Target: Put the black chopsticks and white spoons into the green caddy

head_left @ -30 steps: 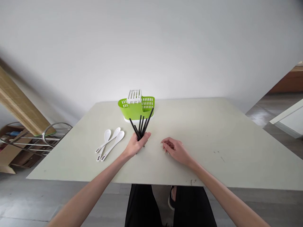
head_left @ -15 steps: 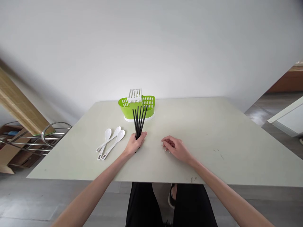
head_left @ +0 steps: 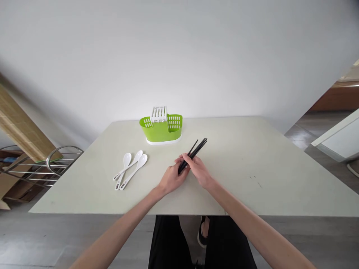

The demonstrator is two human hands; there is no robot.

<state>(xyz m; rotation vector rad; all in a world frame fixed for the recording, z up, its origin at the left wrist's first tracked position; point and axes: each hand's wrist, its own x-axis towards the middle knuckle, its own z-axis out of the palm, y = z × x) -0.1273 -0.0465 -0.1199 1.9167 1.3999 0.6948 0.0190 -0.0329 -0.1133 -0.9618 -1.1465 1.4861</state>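
Note:
A bundle of black chopsticks [head_left: 198, 146] is gripped by both hands above the near middle of the table, tilted with its tips to the far right. My left hand [head_left: 172, 178] is closed around the lower end. My right hand [head_left: 197, 169] closes on the bundle just above it, touching the left hand. One chopstick stands slightly apart from the rest. To the left lie three white spoons [head_left: 134, 172], crossing one another. Behind the hands stands a green utensil basket [head_left: 159, 132] with a white slotted top and white base.
The pale table [head_left: 246, 149] backs against a white wall. Left of it are a metal rack [head_left: 56, 164] and a leaning bamboo-coloured board [head_left: 25, 123]. Dark marks show on the tabletop at right. A white panel [head_left: 336, 136] stands beyond the right edge.
My left hand has moved right with the chopsticks, which tipped from nearly upright toward the right. My right hand has come left and taken hold of them too.

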